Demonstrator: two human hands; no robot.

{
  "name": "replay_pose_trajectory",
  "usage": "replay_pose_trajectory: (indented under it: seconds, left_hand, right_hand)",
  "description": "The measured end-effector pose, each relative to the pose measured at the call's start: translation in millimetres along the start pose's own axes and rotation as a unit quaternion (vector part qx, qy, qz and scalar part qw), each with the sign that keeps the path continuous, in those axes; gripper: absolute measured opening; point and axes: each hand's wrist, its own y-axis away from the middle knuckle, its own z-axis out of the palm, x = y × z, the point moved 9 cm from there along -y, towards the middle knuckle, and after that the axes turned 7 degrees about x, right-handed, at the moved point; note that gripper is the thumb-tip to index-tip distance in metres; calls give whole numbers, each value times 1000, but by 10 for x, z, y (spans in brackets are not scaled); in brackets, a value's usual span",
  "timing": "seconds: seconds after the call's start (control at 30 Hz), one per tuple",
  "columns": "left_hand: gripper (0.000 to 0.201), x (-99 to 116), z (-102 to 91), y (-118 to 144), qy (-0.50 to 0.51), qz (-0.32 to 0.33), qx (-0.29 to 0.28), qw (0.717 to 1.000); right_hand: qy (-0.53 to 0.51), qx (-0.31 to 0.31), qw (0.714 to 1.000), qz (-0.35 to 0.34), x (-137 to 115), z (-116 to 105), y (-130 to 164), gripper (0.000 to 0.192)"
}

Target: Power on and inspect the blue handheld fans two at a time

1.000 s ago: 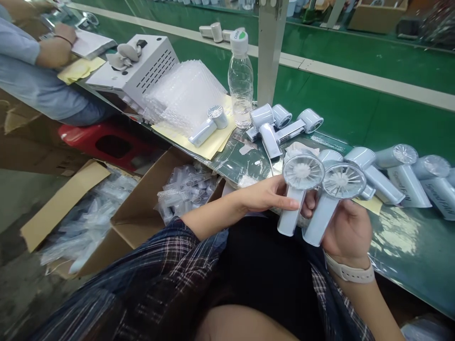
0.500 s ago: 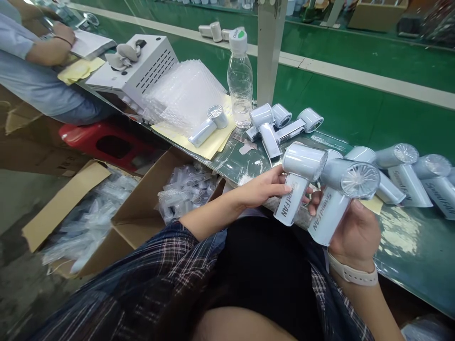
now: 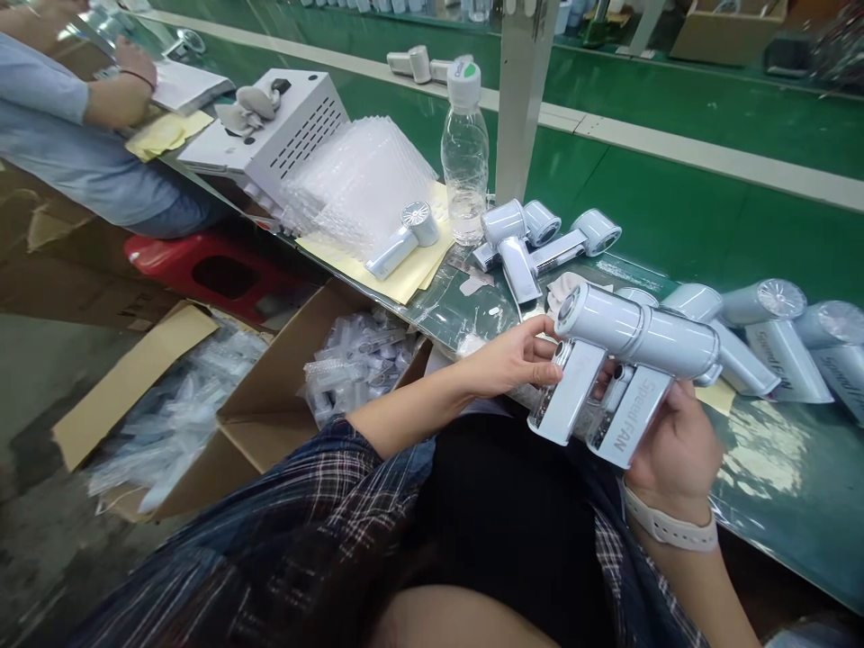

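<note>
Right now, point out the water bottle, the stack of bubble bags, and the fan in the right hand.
water bottle [image 3: 464, 157]: head view, on the clear body below the cap.
stack of bubble bags [image 3: 361, 184]: head view, on the top bag's middle.
fan in the right hand [image 3: 638, 416]: head view, on the lettered handle.

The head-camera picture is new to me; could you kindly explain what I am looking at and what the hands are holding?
The camera sits on a person's head and looks down at their own bare hands at a green workbench. The left hand and the right hand each grip the handle of a small pale-blue handheld fan: the left fan and the right fan, held side by side. More fans lie on the bench, beside a water bottle and a stack of bubble bags. Another person works at upper left.
</note>
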Motion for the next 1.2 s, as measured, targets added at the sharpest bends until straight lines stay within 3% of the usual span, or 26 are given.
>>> replay_pose_trajectory:
  seconds: [0.13,0.23,0.37,0.43,0.5,0.63,0.73,0.9,1.0,1.13,1.2]
  left_hand:
    - [79,40,-6,4,-32,-3,5,999]
    - [71,115,31,17,-64,12,6,998]
    - [57,240,50,40,-189,82,42,978]
    - [53,321,78,56,-246,148,48,957]
    - [52,428,149,99,-279,251,27,926]
    - [34,569,236,252,-340,456,7,823]
    - [25,572,245,319,-377,530,14,759]
    - [21,570,276,419,-409,590,23,695]
    - [20,548,280,411,-423,583,24,694]
    - [23,517,247,377,-414,544,3,730]
    - [34,457,234,323,-423,497,-15,758]
  right_hand:
    - [-10,16,1000,-18,-32,-24,-19,31]
    - [15,-16,998,-55,-122,12,3,31]
    - [88,-61,986,-126,-271,37,109,36]
    - [143,-81,968,-190,-383,62,187,48]
    - [184,-129,943,-245,-472,143,272,62]
    - [218,-202,897,-328,-590,253,366,64]
    - [231,-231,872,-365,-614,258,380,72]
    - [230,-263,862,-367,-565,219,374,80]
    - [229,-249,880,-335,-533,196,343,79]
    - [218,-240,898,-298,-499,204,359,78]
    - [214,-245,899,-295,-467,220,390,87]
